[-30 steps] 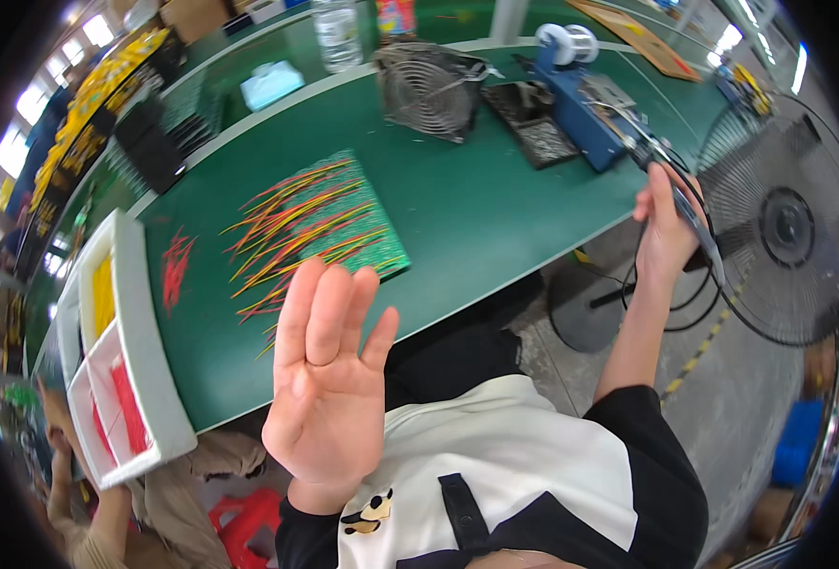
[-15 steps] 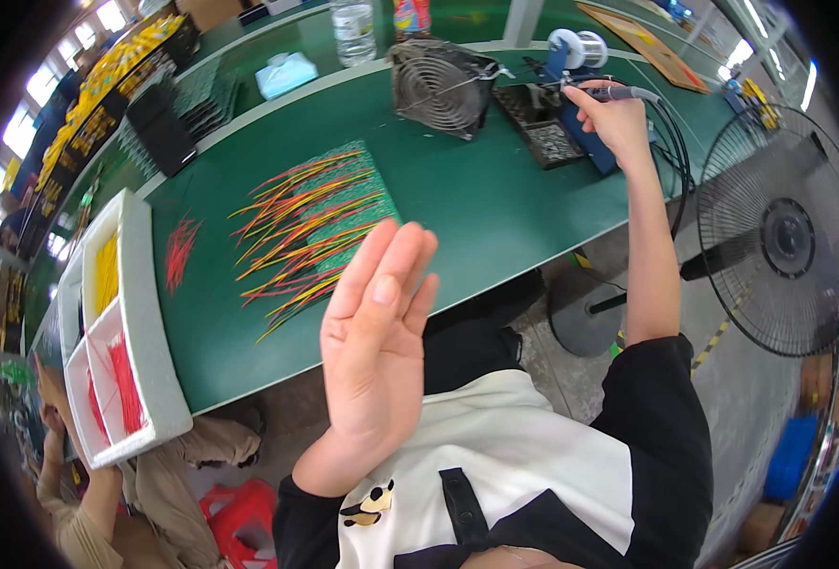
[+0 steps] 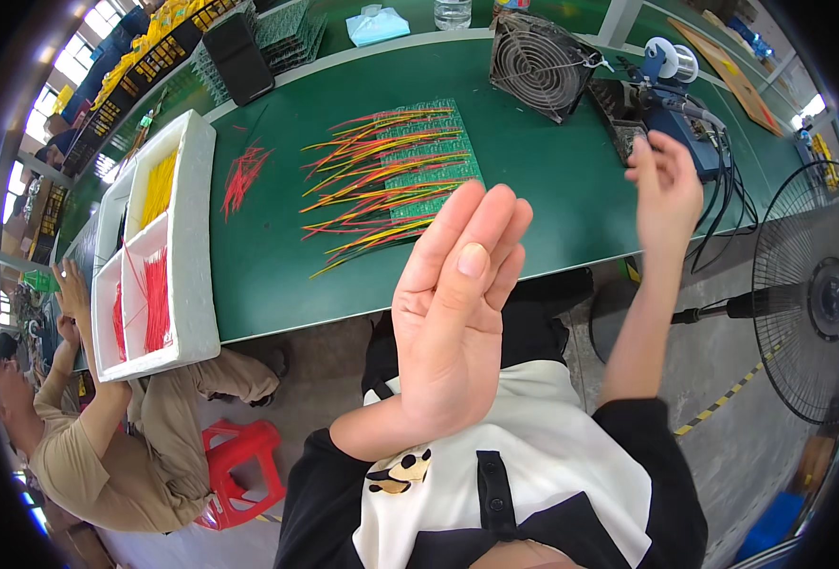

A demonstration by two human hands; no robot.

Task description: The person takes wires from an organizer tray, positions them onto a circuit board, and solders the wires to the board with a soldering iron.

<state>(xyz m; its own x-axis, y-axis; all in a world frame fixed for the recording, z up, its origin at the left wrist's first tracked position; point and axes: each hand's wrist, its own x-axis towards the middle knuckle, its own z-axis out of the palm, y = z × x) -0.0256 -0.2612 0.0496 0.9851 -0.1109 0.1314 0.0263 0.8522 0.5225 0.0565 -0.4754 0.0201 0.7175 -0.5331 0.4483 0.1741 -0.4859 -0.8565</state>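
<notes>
My left hand (image 3: 457, 308) is raised palm up with its fingers stretched out, holding nothing. Behind its fingertips a green circuit board panel (image 3: 453, 147) lies on the bench, with rows of red, yellow and dark wires (image 3: 358, 194) reaching off its left side. Over the bench's right part hovers my right hand (image 3: 671, 185), empty, its fingers loosely bent and apart. Just beyond that hand, a soldering iron (image 3: 702, 114) with a grey cable rests at a blue soldering stand (image 3: 680, 137). A spool of solder wire (image 3: 675, 62) sits on top of the stand.
A white foam box (image 3: 201, 237) of red and yellow wires stands left, beside loose red wires (image 3: 244, 178). A small fan (image 3: 538, 71) sits at the back. A pedestal fan (image 3: 822, 294) stands right. Another person (image 3: 107, 455) sits at left near a red stool (image 3: 254, 465).
My right hand has let go of the soldering iron, which now rests at the stand, and has drawn back toward me. My left hand stays raised. The view has shifted.
</notes>
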